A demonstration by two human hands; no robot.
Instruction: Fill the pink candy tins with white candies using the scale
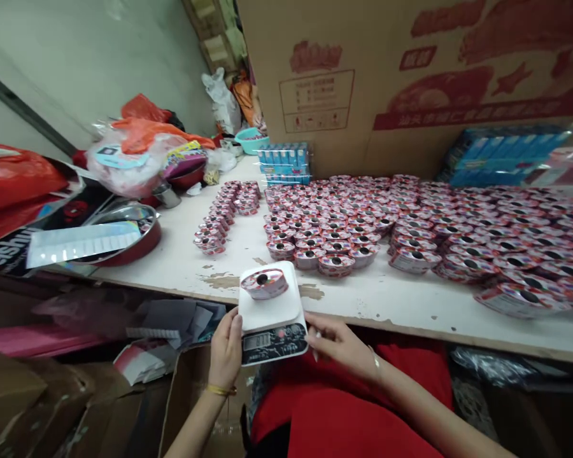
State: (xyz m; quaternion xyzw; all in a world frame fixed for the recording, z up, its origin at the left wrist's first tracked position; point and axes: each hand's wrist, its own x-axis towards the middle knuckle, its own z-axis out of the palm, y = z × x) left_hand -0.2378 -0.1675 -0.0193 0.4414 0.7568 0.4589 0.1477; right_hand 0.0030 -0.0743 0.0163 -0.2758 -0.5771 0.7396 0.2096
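Note:
A white kitchen scale (293,289) with a black display panel juts over the table's front edge. On its plate rests one oval, pink-and-white patterned package (265,284) with a dark hole in its top. My left hand (226,350) grips the scale's left side, thumb along the edge. At the right side, my right hand (337,343) has its fingers closed on the scale's edge by the panel; a small pale bit shows among these fingers, too small to name. Digits on the display are too blurred to read.
Rows of similar packages (337,264) cover the table (367,305), with a shorter stack (212,235) further left. Behind them stand a large cardboard box (363,83) and blue packs (284,159). A red round tin (150,242) and plastic bags lie left. Another person's hand (258,119) is at the back.

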